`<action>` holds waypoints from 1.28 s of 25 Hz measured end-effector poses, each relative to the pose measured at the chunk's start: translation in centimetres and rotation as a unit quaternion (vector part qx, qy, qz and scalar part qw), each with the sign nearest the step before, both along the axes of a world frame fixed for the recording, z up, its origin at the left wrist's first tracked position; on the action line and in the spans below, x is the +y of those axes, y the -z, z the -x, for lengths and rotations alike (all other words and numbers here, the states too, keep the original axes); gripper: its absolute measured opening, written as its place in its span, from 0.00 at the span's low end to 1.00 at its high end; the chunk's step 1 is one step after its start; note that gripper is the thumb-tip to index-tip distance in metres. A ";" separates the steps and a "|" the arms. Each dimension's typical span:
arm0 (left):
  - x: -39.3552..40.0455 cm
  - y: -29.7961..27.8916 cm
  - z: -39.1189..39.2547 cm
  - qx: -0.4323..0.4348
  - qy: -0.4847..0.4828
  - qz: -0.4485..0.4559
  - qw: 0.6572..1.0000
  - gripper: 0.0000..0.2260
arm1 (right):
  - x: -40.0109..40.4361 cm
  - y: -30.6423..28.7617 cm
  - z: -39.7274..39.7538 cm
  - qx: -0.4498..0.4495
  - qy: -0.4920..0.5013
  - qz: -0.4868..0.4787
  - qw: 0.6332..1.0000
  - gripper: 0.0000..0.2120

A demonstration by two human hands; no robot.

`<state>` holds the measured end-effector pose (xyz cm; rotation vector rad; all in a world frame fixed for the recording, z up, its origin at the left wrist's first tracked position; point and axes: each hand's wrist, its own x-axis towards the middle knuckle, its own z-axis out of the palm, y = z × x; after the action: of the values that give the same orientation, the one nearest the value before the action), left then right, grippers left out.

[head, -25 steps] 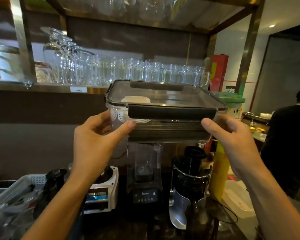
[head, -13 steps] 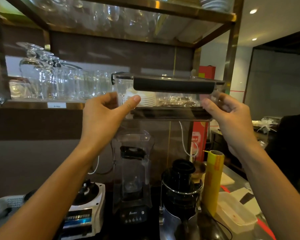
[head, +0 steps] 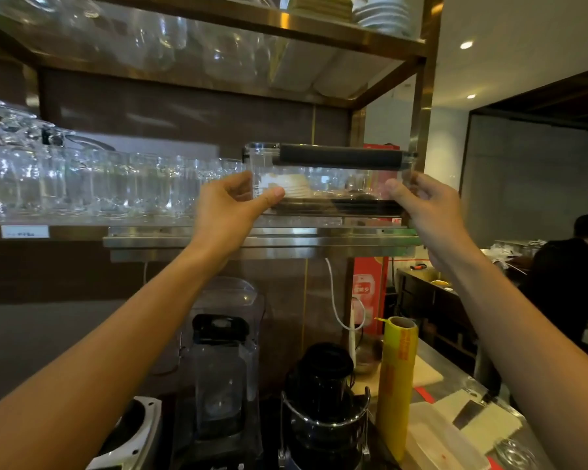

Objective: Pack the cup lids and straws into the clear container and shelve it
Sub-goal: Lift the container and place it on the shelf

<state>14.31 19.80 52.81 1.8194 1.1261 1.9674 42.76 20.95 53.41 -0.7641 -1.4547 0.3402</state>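
We hold the clear container (head: 326, 184) up at the level of the steel shelf (head: 262, 240), one hand at each end. Our left hand (head: 230, 206) grips the container's left end, thumb pressed along the front wall and fingers curled behind it. Our right hand (head: 425, 201) grips the right end the same way, thumb on the front corner. The container sits level, its base just above the shelf's front lip; we cannot tell whether it touches the shelf. Its lid is on, with a dark latch bar (head: 336, 157) running along the near top edge. Inside, toward the left end, we see a stack of white cup lids (head: 286, 184); the rest of the contents are too blurred to make out. To the left of the container, rows of glassware (head: 92, 184) fill the same shelf. Below the shelf on the counter stand a blender (head: 223, 364), a black juicer (head: 323, 401) and an upright yellow roll of cling film (head: 396, 381). A person in dark clothing (head: 571, 286) stands well to the right of the shelf.
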 end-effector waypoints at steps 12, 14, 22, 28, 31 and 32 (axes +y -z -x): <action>5.2 1.6 -2.3 0.053 -0.040 0.044 0.997 0.32 | 7.1 0.9 -3.1 -0.016 -0.037 0.093 0.995 0.11; 5.7 1.3 -2.6 0.064 -0.040 0.052 0.996 0.26 | 7.8 1.1 -3.3 -0.016 -0.043 0.101 0.994 0.12; 7.9 0.7 -2.8 0.127 -0.054 0.080 0.987 0.30 | 9.8 0.6 -4.3 -0.027 0.001 0.117 0.993 0.08; 8.7 1.1 -2.5 0.147 -0.087 0.062 0.983 0.32 | 11.4 1.5 -3.6 -0.021 0.107 0.097 0.989 0.09; 9.1 1.3 -2.7 0.151 -0.103 0.061 0.981 0.31 | 12.0 1.5 -3.2 -0.027 0.114 0.101 0.988 0.13; 9.3 1.2 -2.8 0.150 -0.106 0.062 0.981 0.31 | 12.2 1.4 -3.2 -0.023 0.115 0.102 0.988 0.14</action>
<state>17.10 29.08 51.56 2.0509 1.5536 1.7158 45.91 33.11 51.97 -1.1013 -1.3716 0.2971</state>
